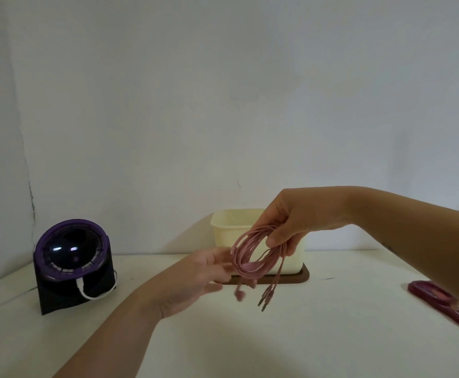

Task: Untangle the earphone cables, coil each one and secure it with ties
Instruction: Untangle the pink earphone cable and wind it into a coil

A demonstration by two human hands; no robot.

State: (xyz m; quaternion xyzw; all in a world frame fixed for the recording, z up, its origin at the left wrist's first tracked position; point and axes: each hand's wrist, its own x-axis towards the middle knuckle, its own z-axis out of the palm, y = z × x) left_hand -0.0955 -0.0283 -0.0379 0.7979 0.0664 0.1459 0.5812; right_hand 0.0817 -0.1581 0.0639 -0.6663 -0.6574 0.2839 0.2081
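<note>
**Head view: pink bundle lifted, untangling not yet begun**

At far left on the white table (291,336) stands a dark dome-shaped device (72,261) with a purple ring and a white lead; it plays no part in the job.

Next comes the left hand (195,276), palm up and fingers loosely spread, reaching toward the bundle. Its fingertips are blurred, so I cannot tell whether they touch the loops or only come near them.

The pink earphone cables (247,255) hang in the air above the table, in front of the cream container (228,230) that sits on a brown tray (296,278). They form one rough oval hank whose long axis tilts from upper right, at the grip, down to lower left. The free ends drop straight down: two metal jack plugs (262,302) point at the table, and a blurred pink earbud (239,294) dangles just left of them.

The right hand (291,227) pinches the top of the hank between thumb and curled fingers, carrying all its weight.

At the right edge lies a dark red flat object (446,301), partly hidden by the forearm.

Two plugs suggest at least two cables looped together, so this looks like the opening step: separating them. The next move probably calls for the left hand to catch one plug end and draw it out gently while the right loosens its pinch. No ties are visible.
</note>
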